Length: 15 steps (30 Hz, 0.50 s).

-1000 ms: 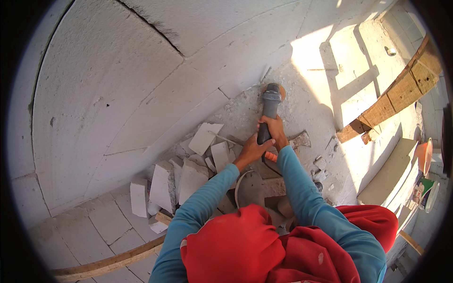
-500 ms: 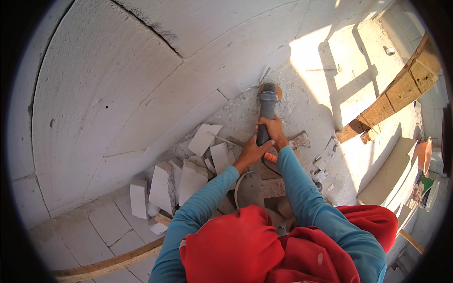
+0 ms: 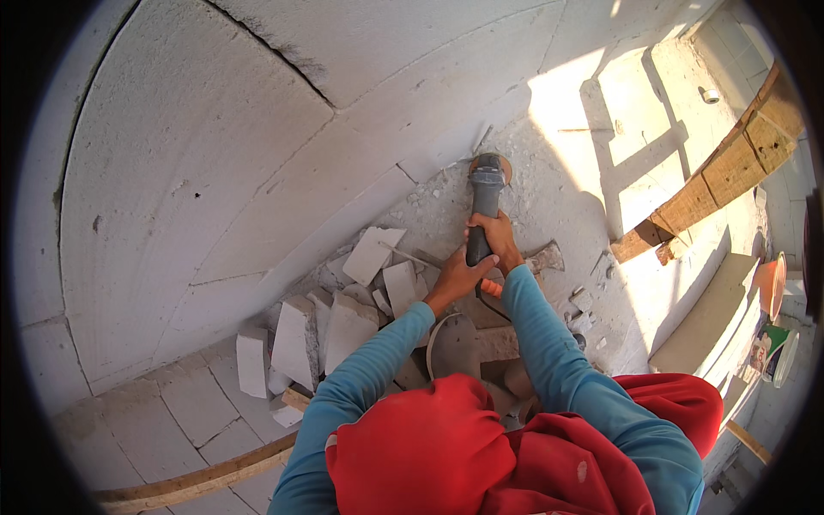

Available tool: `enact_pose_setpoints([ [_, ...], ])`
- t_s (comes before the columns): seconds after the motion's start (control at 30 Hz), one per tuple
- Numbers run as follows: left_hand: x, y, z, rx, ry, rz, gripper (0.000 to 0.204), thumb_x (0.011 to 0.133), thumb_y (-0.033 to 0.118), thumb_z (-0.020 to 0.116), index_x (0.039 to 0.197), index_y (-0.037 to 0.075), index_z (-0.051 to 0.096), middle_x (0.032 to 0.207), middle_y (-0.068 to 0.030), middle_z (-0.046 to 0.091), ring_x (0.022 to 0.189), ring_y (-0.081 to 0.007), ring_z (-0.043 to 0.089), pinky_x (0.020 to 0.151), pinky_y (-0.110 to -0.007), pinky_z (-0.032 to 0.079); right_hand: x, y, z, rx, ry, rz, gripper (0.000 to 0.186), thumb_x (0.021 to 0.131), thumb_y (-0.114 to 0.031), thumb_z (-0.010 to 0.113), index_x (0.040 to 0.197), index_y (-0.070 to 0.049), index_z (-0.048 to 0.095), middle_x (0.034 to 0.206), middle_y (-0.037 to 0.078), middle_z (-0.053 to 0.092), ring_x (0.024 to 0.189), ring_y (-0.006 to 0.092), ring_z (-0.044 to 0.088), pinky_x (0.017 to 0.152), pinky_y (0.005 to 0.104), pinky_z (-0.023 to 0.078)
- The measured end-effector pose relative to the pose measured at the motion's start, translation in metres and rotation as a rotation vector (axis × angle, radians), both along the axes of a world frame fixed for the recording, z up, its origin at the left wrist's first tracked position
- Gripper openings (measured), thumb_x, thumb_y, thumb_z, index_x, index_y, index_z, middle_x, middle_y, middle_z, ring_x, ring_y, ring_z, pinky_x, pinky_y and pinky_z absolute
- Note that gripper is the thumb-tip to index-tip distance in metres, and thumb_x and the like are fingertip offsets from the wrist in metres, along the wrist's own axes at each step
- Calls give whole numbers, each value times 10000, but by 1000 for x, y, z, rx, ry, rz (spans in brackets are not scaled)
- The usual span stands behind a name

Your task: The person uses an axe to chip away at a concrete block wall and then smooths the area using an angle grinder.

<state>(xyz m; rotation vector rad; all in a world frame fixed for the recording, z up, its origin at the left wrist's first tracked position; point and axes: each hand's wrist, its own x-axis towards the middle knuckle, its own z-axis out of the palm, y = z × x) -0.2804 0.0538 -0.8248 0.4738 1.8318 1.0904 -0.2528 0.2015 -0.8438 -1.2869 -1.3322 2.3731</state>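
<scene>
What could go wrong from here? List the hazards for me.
The grinder might kick if its disc catches the thin rod near the wall; the left hand and right hand gripping it are bare. The dark cord, curving just below the hands, could snag. Loose broken blocks nearby could upset footing.

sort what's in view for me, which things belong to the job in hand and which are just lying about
In use:
- grey and black grinder, held in the left hand and right hand
- its orange-brown disc

Apparently just lying about:
- broken white blocks
- wooden beam
- orange bucket
</scene>
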Motion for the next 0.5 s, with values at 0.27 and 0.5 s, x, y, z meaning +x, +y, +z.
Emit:
enact_pose_setpoints([
  [0.27,4,1,2,-33,27,0,738,915,549,745,1292,-76,633,1074,-237,755,1004,-349,756,881,-428,577,3,2,-7,-46,5,5,357,775,-111,744,1060,47,597,830,143,693,655,230,699,605,358,608],
  [0.5,9,1,-5,-6,74,26,551,957,417,746,1232,-50,650,914,-124,753,802,-206,745,731,-347,573,4,0,-7,-63,16,-11,327,784,-112,730,1034,59,606,802,153,689,630,244,690,593,370,613],
])
